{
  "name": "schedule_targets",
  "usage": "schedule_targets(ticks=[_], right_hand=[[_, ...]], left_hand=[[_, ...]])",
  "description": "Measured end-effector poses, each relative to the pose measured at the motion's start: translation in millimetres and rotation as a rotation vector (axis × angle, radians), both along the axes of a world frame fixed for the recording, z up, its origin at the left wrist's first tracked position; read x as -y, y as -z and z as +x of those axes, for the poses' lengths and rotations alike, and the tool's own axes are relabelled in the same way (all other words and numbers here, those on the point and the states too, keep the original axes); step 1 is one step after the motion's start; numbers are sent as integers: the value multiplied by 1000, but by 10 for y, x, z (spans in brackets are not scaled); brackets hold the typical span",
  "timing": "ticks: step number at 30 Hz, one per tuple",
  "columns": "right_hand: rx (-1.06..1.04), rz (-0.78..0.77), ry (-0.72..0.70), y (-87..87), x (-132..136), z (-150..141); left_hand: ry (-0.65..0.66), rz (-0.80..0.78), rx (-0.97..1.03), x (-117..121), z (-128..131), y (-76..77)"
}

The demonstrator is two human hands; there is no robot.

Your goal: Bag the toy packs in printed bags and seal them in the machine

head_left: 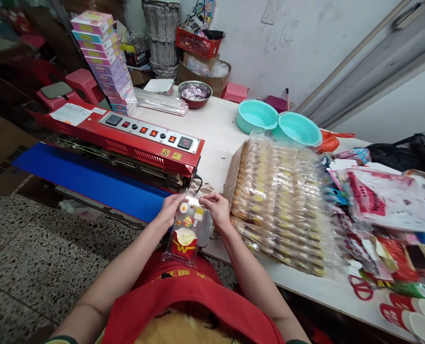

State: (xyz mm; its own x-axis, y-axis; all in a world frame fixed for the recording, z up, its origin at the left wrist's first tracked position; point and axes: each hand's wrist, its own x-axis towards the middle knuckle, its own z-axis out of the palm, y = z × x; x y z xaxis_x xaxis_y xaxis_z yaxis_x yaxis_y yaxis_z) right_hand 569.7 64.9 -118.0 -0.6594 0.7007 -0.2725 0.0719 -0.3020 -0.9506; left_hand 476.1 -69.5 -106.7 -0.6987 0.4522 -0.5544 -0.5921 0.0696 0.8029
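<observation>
A clear plastic bag hangs between my two hands, near the right end of a red sealing machine. Inside it are a red fries-box shape with a yellow mark and several small food-shaped pieces. My left hand pinches the bag's upper left edge. On the other side, my right hand grips the upper right corner with thumb and fingers together. The bag's top edge lies close to the machine's end, beside the blue conveyor belt. Whether it touches the machine, I cannot tell.
A carton packed with rows of filled bags stands right of my hands. Behind it are two turquoise basins. Boxes form a tall stack behind the machine, near a metal bowl. Red scissors and paper cups lie at right.
</observation>
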Motion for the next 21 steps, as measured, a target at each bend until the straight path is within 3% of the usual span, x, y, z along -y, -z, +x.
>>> schedule_targets(ticks=[3, 10, 15, 18, 21], right_hand=[[-1, -4, 0, 7, -1, -17], [25, -31, 68, 103, -27, -193], [52, -57, 88, 250, -74, -521], [43, -87, 96, 319, -17, -769], [20, -61, 145, 258, 147, -842]], left_hand=[[-15, -2, 12, -45, -139, 0], [-103, -38, 24, -255, -398, 155], [-54, -67, 48, -87, -576, 110], [-91, -73, 4, 37, -665, 94], [-169, -103, -64, 121, -793, 86]])
